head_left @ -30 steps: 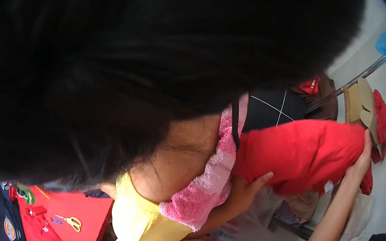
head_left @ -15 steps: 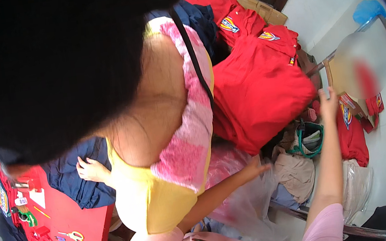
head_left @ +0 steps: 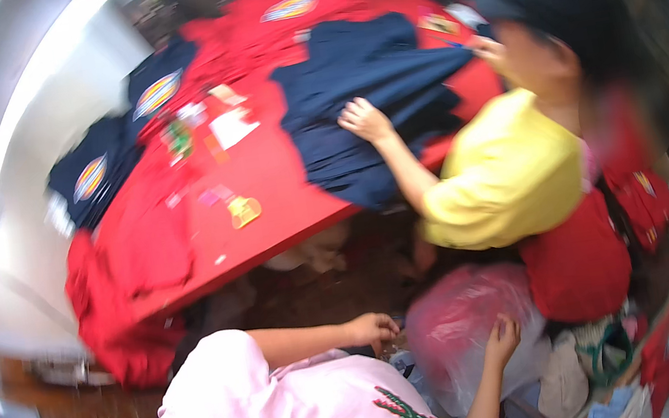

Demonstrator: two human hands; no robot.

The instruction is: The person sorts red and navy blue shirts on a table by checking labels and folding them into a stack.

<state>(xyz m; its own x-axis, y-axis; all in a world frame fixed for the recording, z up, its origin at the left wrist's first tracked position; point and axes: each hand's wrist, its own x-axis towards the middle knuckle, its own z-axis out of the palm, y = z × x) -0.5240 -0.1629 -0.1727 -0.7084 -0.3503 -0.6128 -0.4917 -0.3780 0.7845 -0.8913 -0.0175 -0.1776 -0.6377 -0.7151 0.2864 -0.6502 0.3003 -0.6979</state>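
My left hand (head_left: 371,329) hangs below the front edge of the red table, its fingers loosely bent and apart, with nothing seen in it. My right hand (head_left: 503,341) is open beside a clear plastic bag (head_left: 460,311) with red or pink contents; whether it touches the plastic I cannot tell. Just behind the bag bulges a red cloth bundle (head_left: 578,269). Across the table lies a navy garment (head_left: 361,94). A co-worker's hand (head_left: 365,119) rests flat on it, and their other hand (head_left: 488,50) is at its far right end, blurred.
Yellow-handled scissors (head_left: 244,211), a white paper piece (head_left: 233,127) and a small green item (head_left: 178,138) lie on the red table (head_left: 261,172). Red shirts (head_left: 142,236) drape over its left end. The co-worker in yellow (head_left: 509,176) stands at the right. Beige cloth (head_left: 560,374) sits lower right.
My view has swung left toward the table. My right hand has come away from the red cloth bundle and lowered near the plastic bag. My left hand has drawn clear of the bag.
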